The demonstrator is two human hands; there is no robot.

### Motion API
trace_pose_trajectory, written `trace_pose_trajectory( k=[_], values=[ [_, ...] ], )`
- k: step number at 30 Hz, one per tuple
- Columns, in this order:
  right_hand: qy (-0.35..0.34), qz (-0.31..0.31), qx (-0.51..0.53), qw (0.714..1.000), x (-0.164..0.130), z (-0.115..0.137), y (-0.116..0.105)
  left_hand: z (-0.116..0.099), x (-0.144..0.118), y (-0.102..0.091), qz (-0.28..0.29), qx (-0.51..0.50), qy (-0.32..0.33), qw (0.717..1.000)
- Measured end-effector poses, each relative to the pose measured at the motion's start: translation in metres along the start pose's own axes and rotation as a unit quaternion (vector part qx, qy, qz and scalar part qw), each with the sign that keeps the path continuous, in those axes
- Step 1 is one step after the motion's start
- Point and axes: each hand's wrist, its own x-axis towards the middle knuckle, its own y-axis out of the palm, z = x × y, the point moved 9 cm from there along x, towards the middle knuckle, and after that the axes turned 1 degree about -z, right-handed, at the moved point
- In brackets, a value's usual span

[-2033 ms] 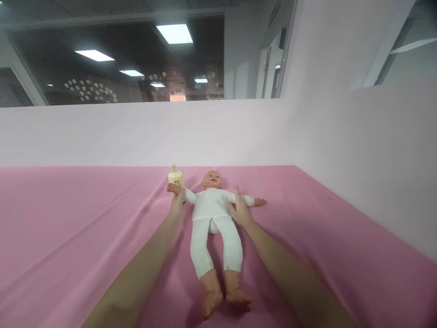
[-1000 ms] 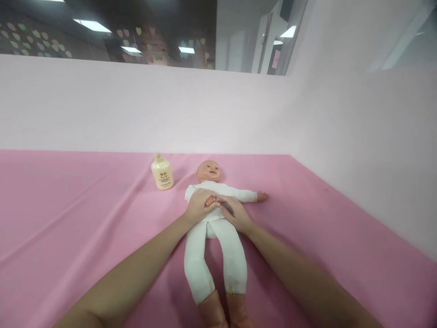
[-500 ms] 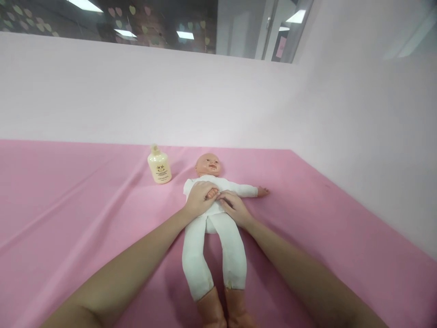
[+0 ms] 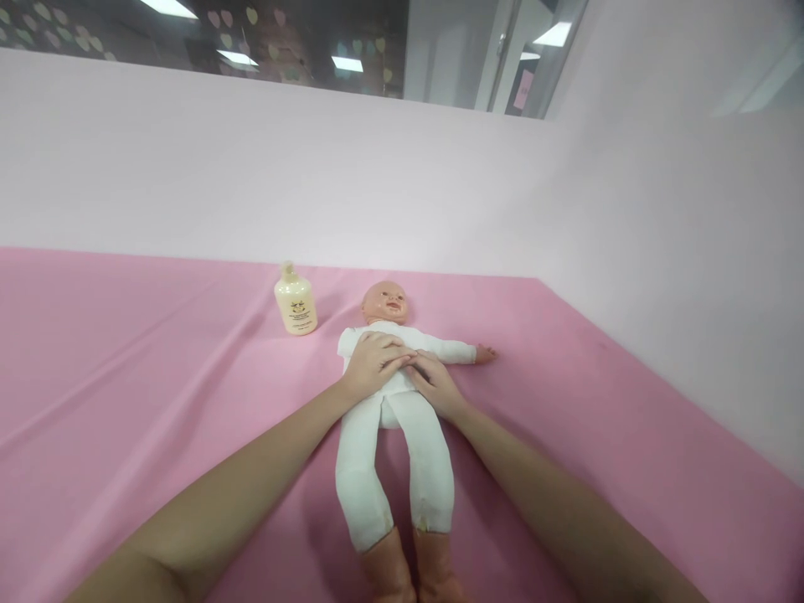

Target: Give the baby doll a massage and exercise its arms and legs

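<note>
A bald baby doll [image 4: 399, 412] in a white cloth suit lies on its back, head away from me. One of its arms stretches out to the right, while the other is bent across its belly, mostly covered by my hands. My left hand [image 4: 375, 366] is closed over that bent arm, and its fingers now hide the doll's small hand. Fingers curled, my right hand [image 4: 435, 383] rests on the doll's belly and meets my left fingertips. Whatever its own fingertips pinch is hidden.
A cream pump bottle [image 4: 296, 306] with a printed label stands left of the doll's head. Pink cloth [image 4: 157, 352], creased on the left, covers the surface. A white wall [image 4: 251, 167] rises behind and to the right, with a window [image 4: 314, 42] above.
My left fingers have moved over the doll's hand, which showed between my hands before, and now touch my right fingers. The doll and bottle stay in place; the view has shifted slightly.
</note>
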Motion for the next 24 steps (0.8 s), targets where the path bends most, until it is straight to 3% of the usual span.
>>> trace_pose_trajectory(
  k=[10,17,20,22,24],
  values=[
    [-0.006,0.004,0.014,1.0,0.0,0.003,0.0,0.005,0.0,-0.002,-0.028,-0.006,-0.004,1.0],
    [-0.011,0.019,-0.008,1.0,-0.002,0.002,0.002,0.011,0.001,0.0,0.003,0.025,-0.053,0.998],
    [0.013,-0.024,-0.074,0.997,-0.003,-0.014,-0.004,0.017,-0.003,-0.005,-0.035,0.041,-0.085,0.995],
    [0.066,-0.072,-0.125,0.987,-0.004,-0.033,-0.01,0.024,-0.007,-0.008,-0.072,0.057,-0.114,0.989],
    [0.115,-0.076,-0.149,0.979,-0.005,-0.051,-0.009,0.031,-0.011,-0.008,-0.091,0.066,-0.131,0.985]
  ],
)
